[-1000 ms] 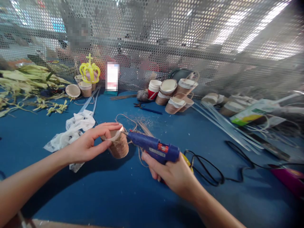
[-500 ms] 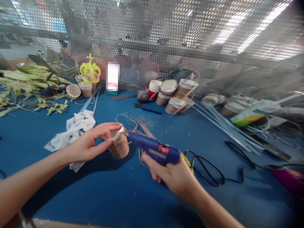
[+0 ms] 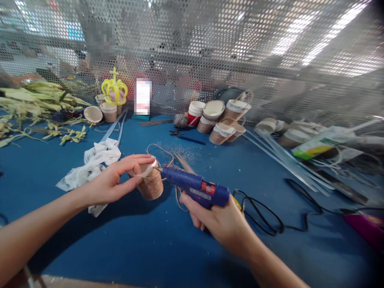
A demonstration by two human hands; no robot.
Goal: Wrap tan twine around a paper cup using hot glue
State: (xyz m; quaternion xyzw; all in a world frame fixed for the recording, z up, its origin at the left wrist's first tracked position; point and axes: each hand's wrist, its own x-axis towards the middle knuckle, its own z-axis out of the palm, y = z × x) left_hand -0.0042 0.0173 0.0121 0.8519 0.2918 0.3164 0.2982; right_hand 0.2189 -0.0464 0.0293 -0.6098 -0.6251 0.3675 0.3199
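A cup wrapped in brown twine (image 3: 152, 185) lies tilted on the blue table, its white-lined mouth toward my left hand (image 3: 112, 180). The fingers of that hand grip the cup's rim and the strip of white lace on it. My right hand (image 3: 214, 216) is wrapped round the handle of a blue glue gun (image 3: 195, 186), whose nozzle points left and meets the cup near its rim. White lace (image 3: 100, 154) trails from the cup area to the left. Loose twine (image 3: 160, 147) curls behind the cup.
Behind stand more twine cups (image 3: 222, 132), a yellow crown (image 3: 114, 90), a phone (image 3: 142, 96) and pliers (image 3: 189, 138). Dried husks (image 3: 36, 100) lie at the left. Clear glue sticks (image 3: 285, 160) and a black cable (image 3: 270, 224) are at the right, before a perforated metal screen (image 3: 180, 52).
The glue gun and my right hand have shifted very slightly to the right. My left hand and the cup look almost unchanged.
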